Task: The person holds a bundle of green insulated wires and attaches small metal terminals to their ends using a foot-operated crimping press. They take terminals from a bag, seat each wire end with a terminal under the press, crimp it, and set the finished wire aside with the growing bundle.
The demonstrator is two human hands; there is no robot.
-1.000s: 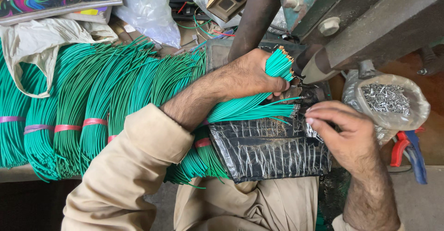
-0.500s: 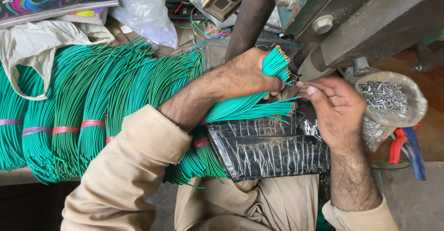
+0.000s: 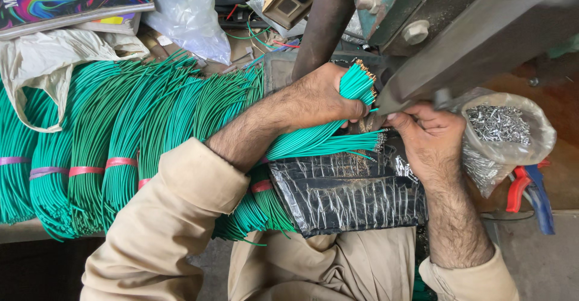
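Spanning the left half of the bench, the large heap of green insulated wire bundles [image 3: 120, 144] lies in curved hanks tied with pink and purple bands. Above the hands sits the grey-green metal press machine [image 3: 458, 29], its heavy frame slanting across the upper right. A black crinkled plastic sheet [image 3: 347, 195] covers the person's lap, under the wire ends. A clear plastic bag of small silver metal terminals [image 3: 500, 132] rests at the right, just beside the right hand, with red- and blue-handled pliers [image 3: 531, 192] below it. A white cloth bag [image 3: 54, 60] and a clear crumpled plastic bag [image 3: 187, 17] lie at the upper left.

The left hand [image 3: 319, 99] is clenched round a handful of green wires with bare tips [image 3: 357, 84], holding the tips up against the underside of the machine. A further loose sheaf of green wires [image 3: 325, 141] runs beneath that hand across the black sheet. The right hand [image 3: 425, 138] is pinched at the fingertips close under the machine, touching the wire tips; what lies between thumb and finger is too small to tell.
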